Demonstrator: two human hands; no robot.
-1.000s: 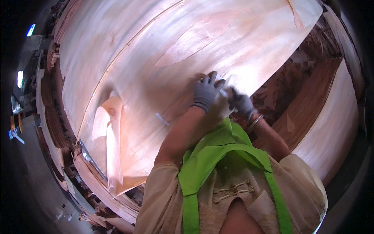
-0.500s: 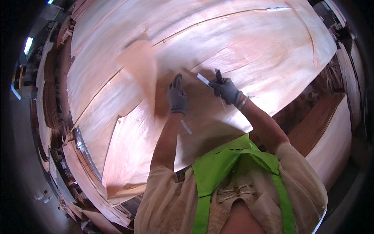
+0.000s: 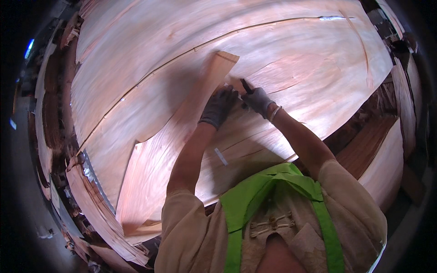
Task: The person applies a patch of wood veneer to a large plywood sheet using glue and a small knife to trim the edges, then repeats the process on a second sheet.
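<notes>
Pale wood veneer sheets (image 3: 291, 50) spread beneath my hands. A loose veneer piece (image 3: 154, 168) lies on them, its narrow end folded up beyond my left hand. My left hand (image 3: 219, 108), in a dark grey glove, is closed with its fingers bent at that piece's edge; what the fingertips pinch is hidden. Close beside it, my right hand (image 3: 258, 102), in a grey glove, is closed around a slim black tool (image 3: 246, 86) that sticks up past the fingers. The tool's lower end is hidden. A short white strip (image 3: 221, 156) lies on the veneer nearer to me.
A long narrow split (image 3: 195, 48) runs across the sheet beyond my hands. Stacked veneer (image 3: 86, 200) with ragged edges lines the left side. Another veneer stack (image 3: 382, 154) stands at the right, below the sheet's edge.
My left hand has moved right and forward, close to my right hand. The raised veneer flap has swung over to the right. The white strip at my right hand no longer shows.
</notes>
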